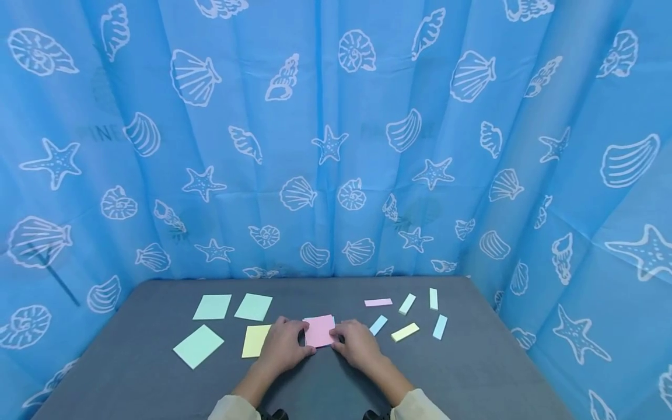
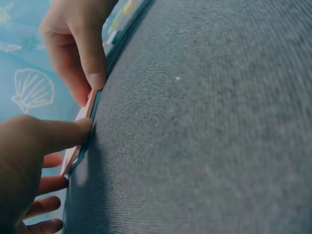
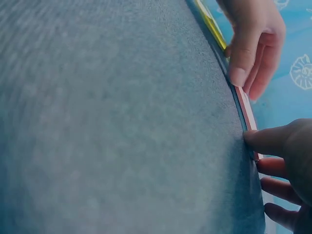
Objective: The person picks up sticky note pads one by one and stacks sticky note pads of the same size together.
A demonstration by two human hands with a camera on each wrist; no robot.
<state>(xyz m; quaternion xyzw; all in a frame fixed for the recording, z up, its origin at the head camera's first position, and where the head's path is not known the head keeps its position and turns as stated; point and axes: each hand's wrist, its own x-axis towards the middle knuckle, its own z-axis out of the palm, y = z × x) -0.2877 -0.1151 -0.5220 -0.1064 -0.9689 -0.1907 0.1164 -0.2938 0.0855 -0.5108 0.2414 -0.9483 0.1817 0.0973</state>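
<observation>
A pink sticky note pad [image 1: 319, 331] lies at the middle of the table, with a blue edge peeking out from under it. My left hand [image 1: 286, 344] pinches its left side, thumb at the near corner and fingers at the far one. On the right side my right hand [image 1: 358, 345] pinches the same pad. Seen edge-on in the left wrist view, the pink layer [image 2: 89, 105] has a dark bluish layer against it. A yellow square pad [image 1: 254, 341] sits partly behind my left hand.
Green square pads [image 1: 198, 346] lie at the left. Several small strip pads are spread at the right, among them a pink strip [image 1: 378, 302], a yellow strip [image 1: 405, 332] and a blue strip [image 1: 378, 325] close to my right hand. A blue shell-patterned curtain [image 1: 331, 204] borders the grey table [image 1: 472, 373].
</observation>
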